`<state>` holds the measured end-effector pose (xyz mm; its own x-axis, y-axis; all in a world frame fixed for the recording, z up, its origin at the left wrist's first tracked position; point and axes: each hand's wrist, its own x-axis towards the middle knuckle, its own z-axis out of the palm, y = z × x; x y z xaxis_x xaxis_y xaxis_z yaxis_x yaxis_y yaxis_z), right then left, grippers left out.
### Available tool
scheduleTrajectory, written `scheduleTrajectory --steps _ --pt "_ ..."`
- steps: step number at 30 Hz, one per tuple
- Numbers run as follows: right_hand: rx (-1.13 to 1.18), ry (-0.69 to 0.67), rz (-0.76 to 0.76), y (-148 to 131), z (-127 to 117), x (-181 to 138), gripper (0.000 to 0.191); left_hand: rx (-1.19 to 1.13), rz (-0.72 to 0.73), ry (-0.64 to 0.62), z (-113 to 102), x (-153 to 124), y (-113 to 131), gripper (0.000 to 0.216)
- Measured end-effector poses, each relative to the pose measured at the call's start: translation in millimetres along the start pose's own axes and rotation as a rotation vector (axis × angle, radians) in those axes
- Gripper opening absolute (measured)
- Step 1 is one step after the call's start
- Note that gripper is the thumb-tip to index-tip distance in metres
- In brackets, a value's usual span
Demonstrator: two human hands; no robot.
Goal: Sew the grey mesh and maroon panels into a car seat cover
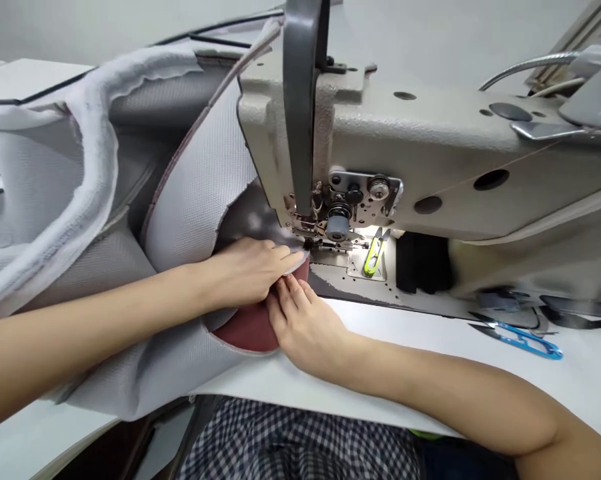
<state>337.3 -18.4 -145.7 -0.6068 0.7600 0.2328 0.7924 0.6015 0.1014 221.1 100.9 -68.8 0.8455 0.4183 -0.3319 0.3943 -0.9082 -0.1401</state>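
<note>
A large grey mesh fabric piece [200, 180] with a maroon side [253, 328] lies bunched at the sewing machine [430, 140]. My left hand [250, 270] reaches across it from the left, fingers closed on the fabric edge just in front of the needle area. Close against it, my right hand [307, 327] grips the same edge from the front, fingers pressed together over the maroon side. The fingertips of both hands nearly meet. The fabric's edge runs under the presser foot area, where the machine head hides part of it.
Yellow-green thread snips [375, 253] lie on the machine bed by the lit needle plate. Blue-handled snips [523, 341] rest on the white table [405, 327] at the right. Thick white padded edging [97, 153] on the fabric spreads over the left side.
</note>
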Motion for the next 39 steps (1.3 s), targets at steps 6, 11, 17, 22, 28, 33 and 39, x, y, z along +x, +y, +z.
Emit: scheduleTrajectory --steps 6,11,17,22,28,33,39 --pt "0.013 -0.016 -0.018 1.9 -0.9 -2.1 0.046 -0.123 -0.080 -0.097 -28.3 8.1 10.8 0.024" --pt "0.037 -0.030 -0.005 4.6 -2.8 1.1 0.043 -0.105 -0.113 -0.114 -26.7 9.4 14.4 0.023" --pt "0.079 -0.004 0.024 17.7 1.9 5.2 0.039 -0.061 -0.119 -0.023 -10.7 14.1 17.3 0.019" --pt "0.106 0.029 0.016 15.0 2.3 1.4 0.036 -0.084 -0.150 -0.057 -10.4 12.6 20.9 0.020" --pt "0.182 0.035 -0.062 -0.6 -2.8 -2.8 0.031 -0.103 -0.130 -0.102 -13.2 5.4 31.7 0.019" --pt "0.210 0.007 -0.038 6.6 -0.3 4.2 0.030 -0.027 -0.093 -0.085 -10.1 9.7 32.0 0.021" --pt "0.341 -0.057 0.022 15.4 5.5 4.0 0.028 -0.006 -0.118 -0.023 -8.8 11.0 30.3 0.024"
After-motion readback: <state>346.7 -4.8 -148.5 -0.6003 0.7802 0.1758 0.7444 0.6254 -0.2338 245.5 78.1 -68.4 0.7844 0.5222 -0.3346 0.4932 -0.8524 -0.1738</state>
